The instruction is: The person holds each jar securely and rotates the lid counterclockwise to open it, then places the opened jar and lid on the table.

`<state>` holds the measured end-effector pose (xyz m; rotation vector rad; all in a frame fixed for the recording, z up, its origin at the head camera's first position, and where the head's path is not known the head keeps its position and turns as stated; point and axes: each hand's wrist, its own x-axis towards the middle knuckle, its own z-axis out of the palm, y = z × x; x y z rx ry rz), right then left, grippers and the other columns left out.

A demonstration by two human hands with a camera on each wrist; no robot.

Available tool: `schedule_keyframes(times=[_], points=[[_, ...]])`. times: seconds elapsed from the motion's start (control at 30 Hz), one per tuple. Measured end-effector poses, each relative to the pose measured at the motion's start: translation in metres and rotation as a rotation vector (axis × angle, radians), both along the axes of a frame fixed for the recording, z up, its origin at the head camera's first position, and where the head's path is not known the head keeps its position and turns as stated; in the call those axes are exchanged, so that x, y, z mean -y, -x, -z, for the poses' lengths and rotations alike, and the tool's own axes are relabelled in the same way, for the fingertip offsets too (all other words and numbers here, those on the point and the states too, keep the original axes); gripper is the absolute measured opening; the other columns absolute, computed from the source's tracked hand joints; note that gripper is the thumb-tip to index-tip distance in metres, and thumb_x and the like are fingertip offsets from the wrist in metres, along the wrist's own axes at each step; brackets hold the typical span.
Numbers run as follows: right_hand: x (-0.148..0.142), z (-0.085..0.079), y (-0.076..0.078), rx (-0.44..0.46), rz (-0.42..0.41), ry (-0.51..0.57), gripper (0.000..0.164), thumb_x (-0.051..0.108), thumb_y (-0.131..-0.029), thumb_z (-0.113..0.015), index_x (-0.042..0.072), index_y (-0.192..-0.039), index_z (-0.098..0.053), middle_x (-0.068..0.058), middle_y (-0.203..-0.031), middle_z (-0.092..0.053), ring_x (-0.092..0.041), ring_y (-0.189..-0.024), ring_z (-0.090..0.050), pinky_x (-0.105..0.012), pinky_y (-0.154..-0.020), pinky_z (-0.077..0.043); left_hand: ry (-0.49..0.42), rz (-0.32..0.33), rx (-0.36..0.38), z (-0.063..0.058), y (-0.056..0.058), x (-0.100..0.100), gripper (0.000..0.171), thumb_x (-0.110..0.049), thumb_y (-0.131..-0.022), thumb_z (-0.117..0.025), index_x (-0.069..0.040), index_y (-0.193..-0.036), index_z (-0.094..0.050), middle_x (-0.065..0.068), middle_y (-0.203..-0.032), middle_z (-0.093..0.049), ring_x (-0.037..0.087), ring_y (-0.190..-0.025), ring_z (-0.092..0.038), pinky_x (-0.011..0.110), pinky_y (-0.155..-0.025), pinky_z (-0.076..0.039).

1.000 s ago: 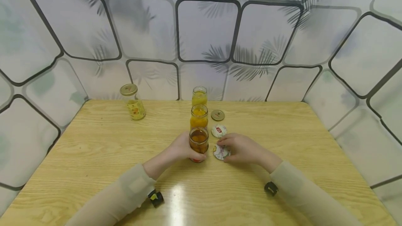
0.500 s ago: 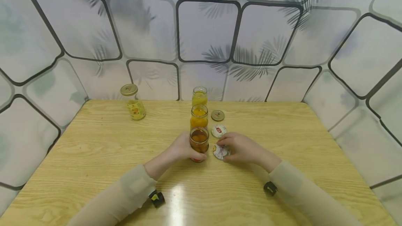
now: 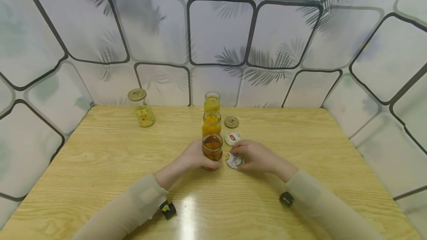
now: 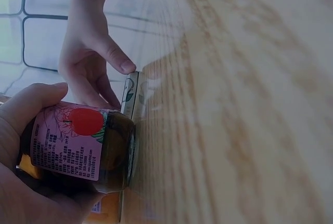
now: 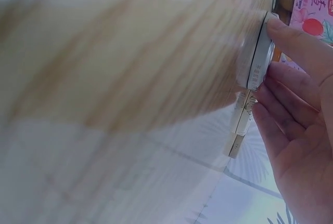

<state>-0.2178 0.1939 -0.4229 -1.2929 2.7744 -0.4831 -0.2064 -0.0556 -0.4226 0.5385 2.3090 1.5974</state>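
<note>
In the head view, my left hand (image 3: 193, 155) grips an open glass jar (image 3: 212, 152) of dark amber liquid with round pieces inside. Its pink label (image 4: 66, 142) with a red fruit faces the left wrist camera. To the right, my right hand (image 3: 258, 156) pinches the rim of a patterned white lid (image 3: 234, 161) lying on the table, thumb and fingertips at its edge (image 5: 258, 57). Behind that lie a second white lid (image 3: 232, 138) and a gold lid (image 3: 231, 122). Two more open jars, one orange (image 3: 211, 123) and one yellow (image 3: 212, 103), stand in line behind the held jar.
A gold-lidded glass jar (image 3: 145, 116) with a yellow label stands at the back left of the wooden table (image 3: 100, 151). A patterned wall covering (image 3: 220, 32) rises right behind the table's far edge and along both sides.
The held jar has shifted very slightly away from me and to the right, with my left hand. My right hand stays at the lid, nearly still.
</note>
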Motion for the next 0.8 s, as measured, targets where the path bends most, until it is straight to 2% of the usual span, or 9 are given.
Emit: schedule_keyframes(times=[0.2, 0.53, 0.8], points=[[0.0005, -0.0002, -0.0003, 0.006, 0.003, -0.003, 0.05, 0.026, -0.075, -0.077, 0.001, -0.117, -0.067, -0.006, -0.12, -0.06, -0.022, -0.111, -0.056, -0.036, -0.099, -0.041, 0.022, -0.002, -0.022, -0.0002, 0.0001, -0.0002, 0.054, -0.01, -0.062, -0.086, -0.001, -0.11, -0.061, 0.002, -0.098, -0.066, 0.016, -0.093, -0.06, 0.036, -0.089, -0.046], [0.0002, 0.0012, 0.0002, 0.001, 0.0, 0.0, 0.05, 0.026, -0.075, -0.077, 0.001, -0.118, -0.068, -0.006, -0.12, -0.06, -0.021, -0.111, -0.056, -0.036, -0.098, -0.042, 0.003, -0.009, 0.008, -0.0011, -0.0007, -0.0003, 0.053, -0.008, -0.063, -0.085, -0.001, -0.11, -0.061, 0.003, -0.098, -0.066, 0.016, -0.092, -0.061, 0.035, -0.089, -0.046], [0.0003, 0.0006, 0.0001, 0.006, -0.001, -0.004, 0.05, 0.026, -0.075, -0.077, 0.001, -0.117, -0.068, -0.005, -0.12, -0.06, -0.021, -0.111, -0.056, -0.035, -0.098, -0.042, 0.01, -0.006, 0.004, -0.0013, -0.001, 0.0, 0.054, -0.01, -0.062, -0.086, -0.001, -0.109, -0.061, 0.003, -0.097, -0.067, 0.016, -0.092, -0.061, 0.035, -0.088, -0.047]])
